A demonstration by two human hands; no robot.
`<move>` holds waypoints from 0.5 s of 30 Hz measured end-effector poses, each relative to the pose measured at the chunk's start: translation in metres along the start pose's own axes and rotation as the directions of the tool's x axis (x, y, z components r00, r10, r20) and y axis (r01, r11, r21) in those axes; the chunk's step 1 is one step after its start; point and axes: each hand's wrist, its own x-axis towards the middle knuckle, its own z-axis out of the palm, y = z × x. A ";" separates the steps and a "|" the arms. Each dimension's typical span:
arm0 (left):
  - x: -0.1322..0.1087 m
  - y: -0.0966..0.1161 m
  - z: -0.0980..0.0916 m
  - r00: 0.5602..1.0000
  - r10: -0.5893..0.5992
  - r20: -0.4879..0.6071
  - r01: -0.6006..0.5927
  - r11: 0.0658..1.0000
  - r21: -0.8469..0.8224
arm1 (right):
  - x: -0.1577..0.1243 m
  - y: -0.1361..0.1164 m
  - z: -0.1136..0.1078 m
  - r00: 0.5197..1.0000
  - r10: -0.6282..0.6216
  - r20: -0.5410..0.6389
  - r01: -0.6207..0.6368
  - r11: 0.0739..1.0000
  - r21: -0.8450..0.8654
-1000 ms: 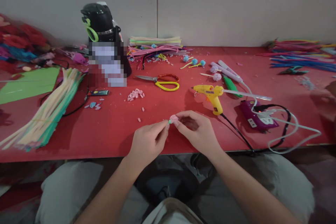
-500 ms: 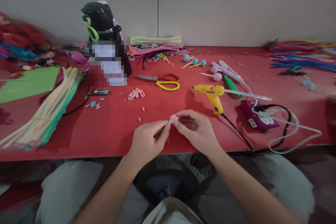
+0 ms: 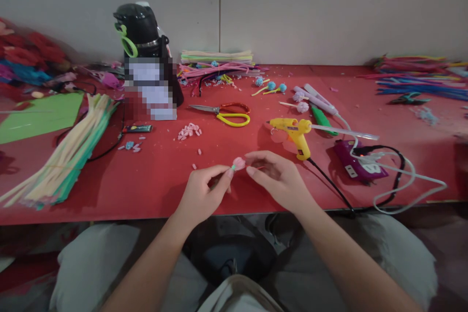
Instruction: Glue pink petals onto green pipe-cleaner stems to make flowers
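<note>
I have both forearms reaching in from the near edge, wrists low, with the hands short of the yellow glue gun (image 3: 294, 134) on its left side. My left hand (image 3: 203, 195) pinches the green base of one pink bud (image 3: 239, 163) between thumb and forefinger. My right hand (image 3: 281, 178) has its fingers curled, thumb and forefinger parted just beside the bud; I can't tell whether a fingertip brushes it. The bud is left of the gun and nearer to me, over the red table (image 3: 146, 180).

Right of the gun I count one purple power strip (image 3: 345, 157). Left of it lie two loose pink pieces (image 3: 199, 151), then a pink heap (image 3: 189, 131) too crowded to count, and one pair of scissors (image 3: 218, 110). Past the gun I get one green tool (image 3: 322, 120), two lilac pompoms (image 3: 302, 107) and three blue pompoms (image 3: 271, 86). Far left of the gun stands one black bottle (image 3: 141, 27), its front blurred out; the gun's lettering is too small for me to read.
</note>
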 end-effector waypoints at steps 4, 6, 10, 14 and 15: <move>0.001 -0.003 -0.002 0.991 -0.043 -0.124 0.043 0.999 -0.002 | 0.006 0.002 -0.035 0.994 0.019 -0.103 -0.036 0.986 -0.166; 0.001 -0.004 -0.003 0.988 -0.055 -0.147 0.056 0.998 -0.004 | 0.007 0.003 -0.056 0.980 -0.018 -0.196 -0.049 0.941 -0.335; 0.002 -0.006 -0.006 0.980 -0.032 -0.196 0.038 0.999 0.026 | 0.008 0.009 -0.092 0.946 -0.127 -0.297 -0.108 0.740 -0.663; 0.004 -0.010 -0.008 0.968 0.038 -0.247 -0.008 0.992 0.123 | 0.021 0.025 -0.102 0.880 -0.223 -0.420 -0.161 0.691 -0.705; 0.004 -0.012 -0.009 0.964 0.062 -0.257 -0.024 0.989 0.145 | 0.026 0.029 -0.101 0.881 -0.223 -0.416 -0.166 0.678 -0.716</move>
